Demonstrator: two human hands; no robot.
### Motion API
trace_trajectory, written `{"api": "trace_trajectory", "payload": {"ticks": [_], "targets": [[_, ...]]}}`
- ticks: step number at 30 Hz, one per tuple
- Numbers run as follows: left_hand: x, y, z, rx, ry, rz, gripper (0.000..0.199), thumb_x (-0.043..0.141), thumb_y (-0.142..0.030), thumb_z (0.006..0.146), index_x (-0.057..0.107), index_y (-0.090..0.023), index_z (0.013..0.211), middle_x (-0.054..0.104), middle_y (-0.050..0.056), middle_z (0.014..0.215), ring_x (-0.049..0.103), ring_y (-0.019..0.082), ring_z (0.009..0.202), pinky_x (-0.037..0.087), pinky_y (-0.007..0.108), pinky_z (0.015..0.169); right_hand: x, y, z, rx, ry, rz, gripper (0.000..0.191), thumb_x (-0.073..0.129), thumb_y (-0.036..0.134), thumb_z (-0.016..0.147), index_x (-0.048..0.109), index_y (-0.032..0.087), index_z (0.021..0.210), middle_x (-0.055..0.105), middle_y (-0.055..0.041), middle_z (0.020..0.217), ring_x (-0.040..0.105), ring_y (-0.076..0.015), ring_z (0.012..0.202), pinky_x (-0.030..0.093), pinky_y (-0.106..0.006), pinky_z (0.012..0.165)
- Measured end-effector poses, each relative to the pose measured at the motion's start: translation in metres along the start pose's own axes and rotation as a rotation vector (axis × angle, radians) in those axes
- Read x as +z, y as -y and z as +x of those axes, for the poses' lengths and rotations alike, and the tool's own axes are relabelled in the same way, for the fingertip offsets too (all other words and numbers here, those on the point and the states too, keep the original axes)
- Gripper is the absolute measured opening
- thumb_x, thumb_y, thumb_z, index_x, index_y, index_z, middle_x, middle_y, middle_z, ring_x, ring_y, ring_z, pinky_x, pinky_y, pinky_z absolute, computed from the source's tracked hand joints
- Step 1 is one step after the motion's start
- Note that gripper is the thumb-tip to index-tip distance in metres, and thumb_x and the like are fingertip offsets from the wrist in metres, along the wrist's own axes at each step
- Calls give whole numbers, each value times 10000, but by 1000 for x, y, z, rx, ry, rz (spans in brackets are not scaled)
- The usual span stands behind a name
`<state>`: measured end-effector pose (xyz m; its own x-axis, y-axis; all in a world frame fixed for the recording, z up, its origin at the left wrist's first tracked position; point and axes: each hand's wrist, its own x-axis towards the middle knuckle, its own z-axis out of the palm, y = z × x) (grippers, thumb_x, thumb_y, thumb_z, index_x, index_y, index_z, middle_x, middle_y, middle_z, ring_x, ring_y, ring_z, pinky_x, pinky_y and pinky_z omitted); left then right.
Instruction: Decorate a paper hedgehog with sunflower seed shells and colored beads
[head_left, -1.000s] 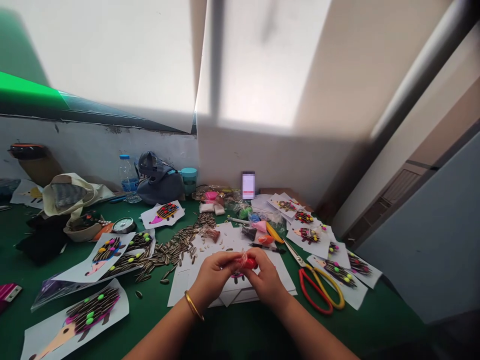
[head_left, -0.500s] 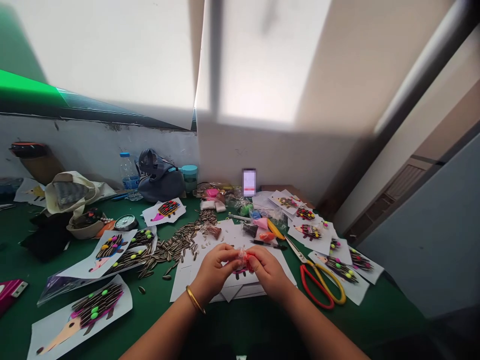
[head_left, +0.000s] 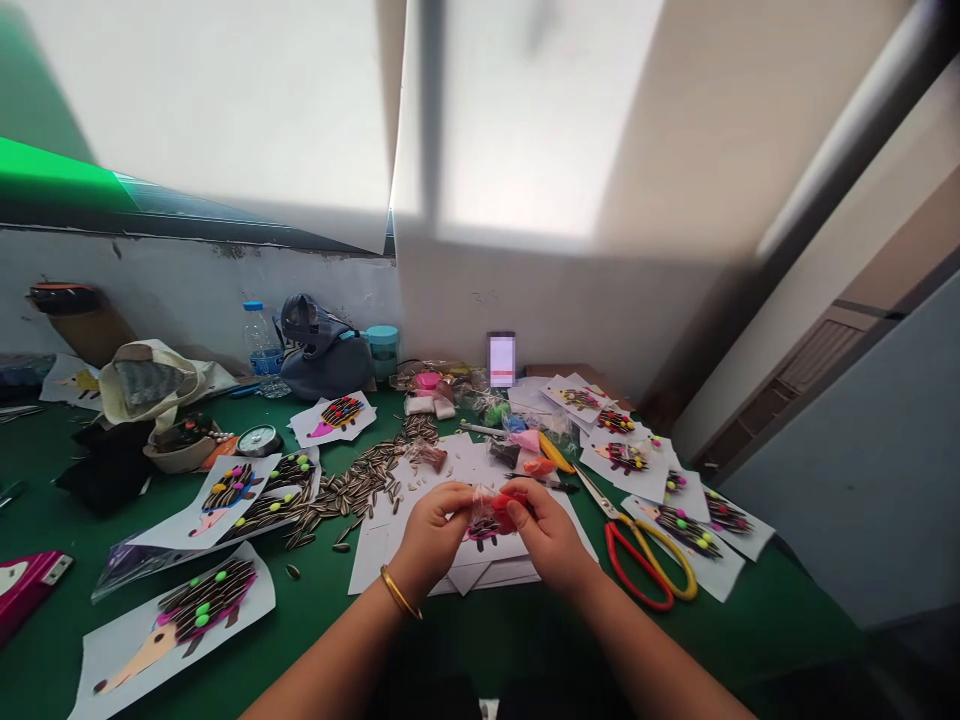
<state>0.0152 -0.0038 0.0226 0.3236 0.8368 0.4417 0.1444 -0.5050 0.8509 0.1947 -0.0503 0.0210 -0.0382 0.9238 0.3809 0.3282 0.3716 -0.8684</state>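
Observation:
Over the white papers [head_left: 382,560] at the table's middle, my two hands meet around a small clear plastic bag [head_left: 482,503] with red clay in it. My left hand [head_left: 435,535] pinches the bag's clear side. My right hand [head_left: 547,530] grips the end with the red clay [head_left: 501,508]. Beneath them, a hedgehog picture [head_left: 484,535] with dark spines shows in part; the hands cover the rest. Just beyond lie bags of brown clay [head_left: 429,456], pink clay [head_left: 527,440] and orange clay [head_left: 538,467].
Sunflower seeds [head_left: 371,480] are heaped left of the papers. Scissors with red and yellow handles [head_left: 649,565] lie to the right, near several finished hedgehog pictures [head_left: 679,535]. A phone [head_left: 502,360] leans on the wall. A blue bag [head_left: 322,355] and a bottle [head_left: 261,350] stand at the back.
My hands have drawn slightly apart, and more of the clear bag and red clay shows between them. The view has shifted a little.

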Motion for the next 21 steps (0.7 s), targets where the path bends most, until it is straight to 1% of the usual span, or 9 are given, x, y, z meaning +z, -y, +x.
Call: {"api": "trace_trajectory", "payload": {"ticks": [2,4,6,8,10,12,16,19,21], "targets": [[-1,0,0,16,52,55,239,546,-205,848,763,-255,935,714,45,895,645,174,865,524,303,792,-1,0,0,-7,-20,5,214,441,377,962,562,221,1044,596,-40,907,588,-175,806,500,-322,762],[-1,0,0,-12,83,58,235,549,-217,854,758,-256,952,711,44,898,642,177,876,516,306,809,-4,3,1,-47,-3,-46,202,469,373,951,594,222,997,593,-47,928,581,-182,842,490,-329,795],[-1,1,1,-66,106,-4,188,606,-274,834,758,-237,938,717,49,903,650,187,885,516,310,824,-7,7,2,-82,23,-115,171,566,365,900,618,228,988,592,-57,983,567,-200,902,483,-335,815],[-1,0,2,-123,137,-81,180,669,-332,795,760,-215,897,721,59,915,658,195,884,519,306,821,-10,10,4,-100,34,-168,196,652,336,837,625,232,1001,590,-63,1014,556,-214,943,485,-336,818],[-1,-3,3,-146,170,-126,193,696,-366,776,758,-200,852,718,61,906,660,192,862,520,294,801,-11,11,3,-111,28,-194,165,656,297,826,633,227,973,589,-64,993,558,-213,939,491,-331,807],[-1,-7,3,-134,201,-133,203,689,-386,786,753,-195,810,711,53,866,654,179,827,516,283,782,-10,12,3,-123,12,-203,92,615,262,845,643,221,922,585,-63,961,564,-205,915,494,-327,794],[0,-11,0,-88,203,-48,216,674,-410,800,742,-208,764,705,36,815,640,171,803,504,285,789,-8,13,0,-139,-15,-215,82,574,216,854,651,222,881,581,-63,952,569,-198,888,498,-330,787],[2,-9,-2,-61,176,44,208,673,-413,803,740,-221,763,714,34,824,640,177,823,496,291,803,-6,14,-1,-129,3,-215,88,562,184,847,640,222,862,574,-60,952,570,-193,881,498,-331,791],[4,-6,-3,-62,156,61,208,680,-414,797,739,-220,753,721,36,823,644,181,823,499,287,790,-4,15,-1,-128,17,-205,88,570,172,830,629,224,870,570,-61,969,569,-196,895,499,-334,802]]}}
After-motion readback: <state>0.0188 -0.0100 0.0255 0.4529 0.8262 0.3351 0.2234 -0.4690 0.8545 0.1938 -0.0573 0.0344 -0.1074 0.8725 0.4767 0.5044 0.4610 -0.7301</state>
